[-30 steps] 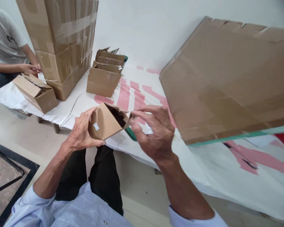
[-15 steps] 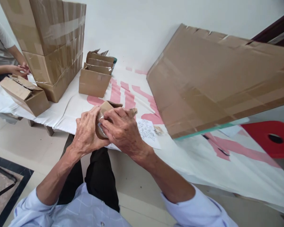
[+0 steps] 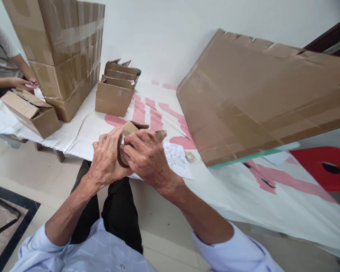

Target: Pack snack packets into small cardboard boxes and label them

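Both my hands are wrapped round a small brown cardboard box (image 3: 130, 127) held just above the near edge of the low table (image 3: 82, 136). My left hand (image 3: 107, 158) grips its left side. My right hand (image 3: 144, 155) covers its front and top, fingers closed over it. Only the box's upper corner and one loose flap (image 3: 161, 135) show past my fingers. A printed paper slip (image 3: 176, 158) lies on the white cloth right beside my right hand.
A row of small brown boxes (image 3: 113, 98) stands further back. Tall taped cartons (image 3: 65, 49) rise at the left, with an open box (image 3: 31, 112) near another person's hands (image 3: 24, 83). A big flattened carton (image 3: 260, 94) leans at the right above a red stool (image 3: 325, 166).
A second ago the box lay open in my left hand with my right hand apart from it. My right hand has since closed over the box, and both hands hold it.
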`<state>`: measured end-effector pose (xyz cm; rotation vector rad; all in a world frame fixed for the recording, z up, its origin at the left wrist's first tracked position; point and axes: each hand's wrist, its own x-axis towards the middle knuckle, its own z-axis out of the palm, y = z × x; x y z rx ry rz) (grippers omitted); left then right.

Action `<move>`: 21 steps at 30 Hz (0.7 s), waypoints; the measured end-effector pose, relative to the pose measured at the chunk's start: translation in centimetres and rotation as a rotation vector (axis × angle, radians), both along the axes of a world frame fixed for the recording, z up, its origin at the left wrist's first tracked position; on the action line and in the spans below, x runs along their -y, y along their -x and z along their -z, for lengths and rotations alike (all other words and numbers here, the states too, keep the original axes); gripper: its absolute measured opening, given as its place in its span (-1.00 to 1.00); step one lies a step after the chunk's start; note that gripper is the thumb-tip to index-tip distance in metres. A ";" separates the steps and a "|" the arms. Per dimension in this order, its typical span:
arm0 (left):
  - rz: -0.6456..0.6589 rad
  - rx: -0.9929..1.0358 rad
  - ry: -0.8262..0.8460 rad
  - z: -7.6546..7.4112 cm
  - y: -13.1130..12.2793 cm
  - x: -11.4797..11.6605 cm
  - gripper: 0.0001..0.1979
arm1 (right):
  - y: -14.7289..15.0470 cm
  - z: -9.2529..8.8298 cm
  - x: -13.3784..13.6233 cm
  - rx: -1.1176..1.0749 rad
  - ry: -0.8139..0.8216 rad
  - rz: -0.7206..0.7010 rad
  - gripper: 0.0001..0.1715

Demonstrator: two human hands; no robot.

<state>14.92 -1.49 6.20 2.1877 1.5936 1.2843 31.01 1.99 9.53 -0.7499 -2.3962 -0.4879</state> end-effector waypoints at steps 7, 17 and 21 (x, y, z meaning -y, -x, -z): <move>0.011 0.015 -0.002 0.1 -0.1 0.1 -0.01 | 0.6 0.3 0.3 -0.014 -0.036 0.020 -0.62; -0.010 -0.019 0.000 0.0 -0.3 0.3 -0.01 | 0.4 0.0 0.5 0.006 0.010 0.034 -0.69; -0.013 -0.023 -0.019 0.1 -0.3 0.3 -0.02 | 0.3 0.1 0.4 0.000 -0.018 0.031 -0.72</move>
